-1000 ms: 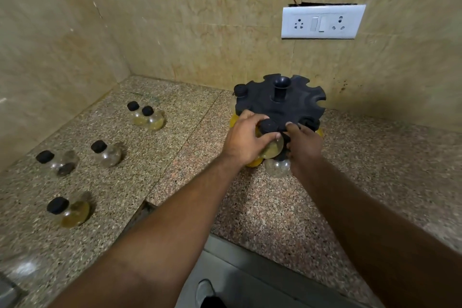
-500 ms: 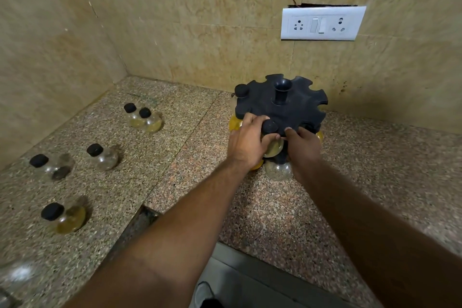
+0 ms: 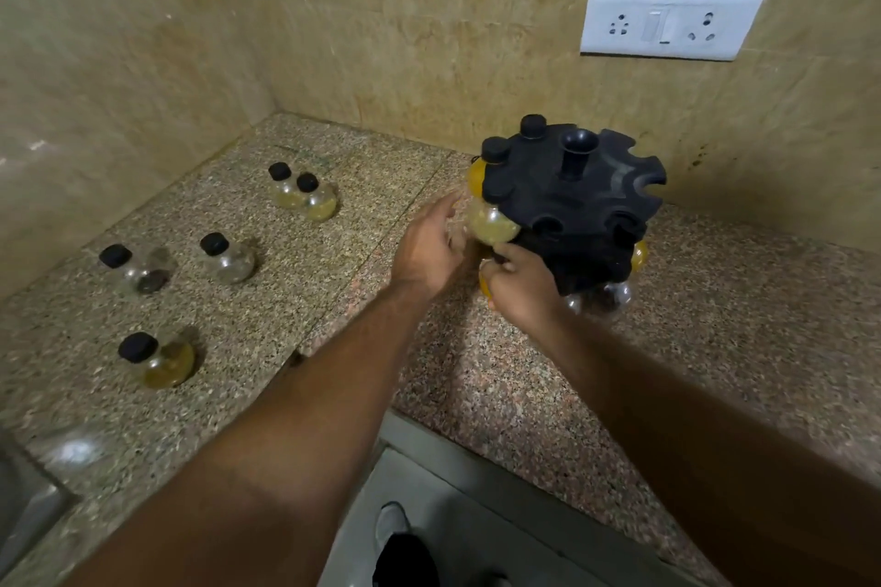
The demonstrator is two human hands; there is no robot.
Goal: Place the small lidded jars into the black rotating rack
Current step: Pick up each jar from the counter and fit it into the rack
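Note:
The black rotating rack [image 3: 586, 200] stands on the granite counter near the back wall. Three jar lids sit in its upper slots at the left, and a yellowish jar [image 3: 491, 224] hangs from the nearest of them. My left hand [image 3: 429, 248] lies beside that jar with relaxed fingers, holding nothing. Lower down, my right hand [image 3: 522, 286] curls round a yellow jar [image 3: 484, 286] on the rack's lower tier. Several loose jars with black lids stand on the counter to the left: a pair [image 3: 305, 198], a clear one [image 3: 228, 256], a dark-filled one [image 3: 136, 269] and a yellow one [image 3: 159, 360].
More jars hang on the lower tier at the right [image 3: 639, 255]. A white socket plate [image 3: 667, 24] is on the back wall. Tiled walls close the corner at left. The counter's front edge [image 3: 476, 439] runs below my arms, with a gap in the slab [image 3: 295, 360].
My left hand has let go of the yellowish jar, which now hangs in a slot. The rack has turned, carrying that jar leftward. My right hand has dropped to the lower tier.

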